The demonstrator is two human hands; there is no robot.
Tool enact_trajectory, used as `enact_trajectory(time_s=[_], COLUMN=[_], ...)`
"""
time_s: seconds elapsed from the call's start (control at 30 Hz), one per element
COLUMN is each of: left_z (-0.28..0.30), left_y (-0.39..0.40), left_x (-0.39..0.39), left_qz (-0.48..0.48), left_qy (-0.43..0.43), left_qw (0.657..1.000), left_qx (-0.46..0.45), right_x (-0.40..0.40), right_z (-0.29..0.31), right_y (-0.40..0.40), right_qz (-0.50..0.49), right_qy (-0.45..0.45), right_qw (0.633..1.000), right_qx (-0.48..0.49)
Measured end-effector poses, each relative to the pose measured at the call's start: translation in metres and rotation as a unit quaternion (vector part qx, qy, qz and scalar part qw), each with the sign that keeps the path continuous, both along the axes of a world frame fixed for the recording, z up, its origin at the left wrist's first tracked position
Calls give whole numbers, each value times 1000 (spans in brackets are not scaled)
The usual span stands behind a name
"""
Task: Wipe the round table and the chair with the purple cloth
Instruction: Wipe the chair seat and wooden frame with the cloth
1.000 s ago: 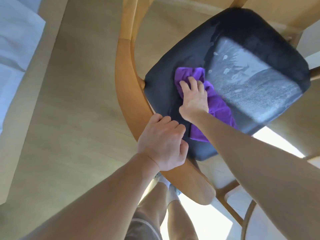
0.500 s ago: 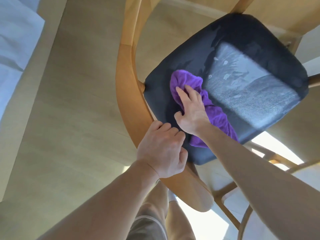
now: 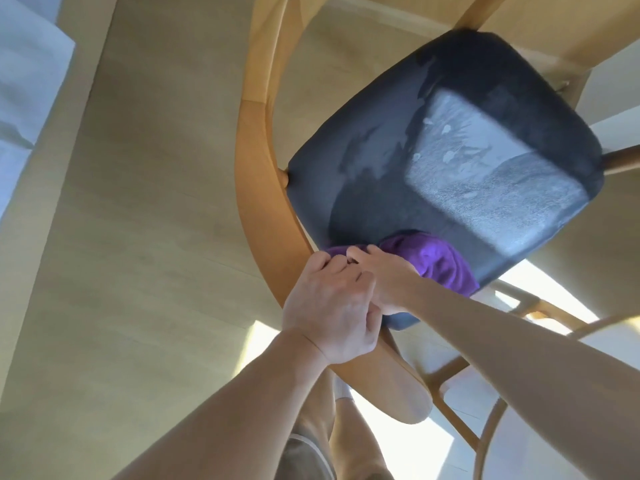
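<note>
A wooden chair with a curved back rail (image 3: 258, 188) and a dark blue padded seat (image 3: 408, 161) fills the view from above. The purple cloth (image 3: 440, 265) lies bunched at the seat's near edge. My right hand (image 3: 384, 275) presses down on the cloth, fingers curled into it. My left hand (image 3: 332, 303) grips the curved back rail just beside the right hand, touching it. Darker damp streaks and a sunlit patch mark the seat.
Pale wooden floor (image 3: 145, 202) surrounds the chair. Part of a second chair's wooden frame (image 3: 485, 438) and white seat sits at the lower right. A white-covered surface (image 3: 24, 84) lies at the far left. My legs stand below the back rail.
My right hand has dragged the purple cloth from the middle of the seat back to its near edge, next to my left hand. The left hand kept its grip on the rail.
</note>
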State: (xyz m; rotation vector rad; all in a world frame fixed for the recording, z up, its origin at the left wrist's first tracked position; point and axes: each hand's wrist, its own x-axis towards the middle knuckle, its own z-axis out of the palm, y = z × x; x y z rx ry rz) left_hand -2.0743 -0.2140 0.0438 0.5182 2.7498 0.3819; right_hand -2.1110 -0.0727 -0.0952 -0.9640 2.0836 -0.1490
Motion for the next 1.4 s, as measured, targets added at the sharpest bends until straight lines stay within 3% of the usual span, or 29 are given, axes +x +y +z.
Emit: enact_trajectory(time_s=[0.03,0.1,0.13,0.2,0.27,0.33,0.4,0.5,0.63,0.7,0.83,0.93,1.03,1.13,1.23,1.33,1.4], left_z=[1,2,2,1,0,2,2,2,1,1,3,2,2,3,4,7,5], left_y=[0,1,1,0,-1,-1,-1,-1,-1,-1,0,0,1,2,2,3,2], left_x=[-1,-1,-1,-2,0,0,-1,-2,1,0,-2,-1,-2,-4,-2,-4,-5], left_qz=[0,5,9,10,8,4,1,0,1,13,22,20,22,22,23,24,25], left_qy=[1,3,5,2,0,-10,-11,-15,-31,-26,-23,-34,-36,-27,-45,-48,-42], left_qw=[1000,1000,1000,1000,1000,1000,1000,999,999,1000,999,999,999,999,999,998,999], left_qx=[1,-1,-2,-3,-6,-11,-21,-29,-18,-10,3,2,-2,-4,12,20,17], right_x=[-3,-24,-43,-86,-121,-125,-103,-53,-31,-36,-69,-91,-87,-48,0,15,2], right_z=[6,16,19,16,9,2,0,6,20,29,34,13,-6,-16,-21,-8,-4], right_y=[7,9,6,2,1,-10,-25,-34,-21,-17,-26,-39,-42,-32,0,19,11], right_qz=[-7,-127,-230,-435,-549,-566,-489,-324,-150,-152,-284,-227,-203,-7,208,271,245], right_qy=[-20,-10,26,112,117,90,110,82,-20,-26,-12,9,68,136,117,74,63], right_qw=[1000,990,968,877,816,818,865,940,988,987,954,974,977,987,963,955,958], right_qx=[-9,-55,-99,-170,-138,-53,-25,-64,-20,-38,-101,-15,-18,-80,-123,-100,-131])
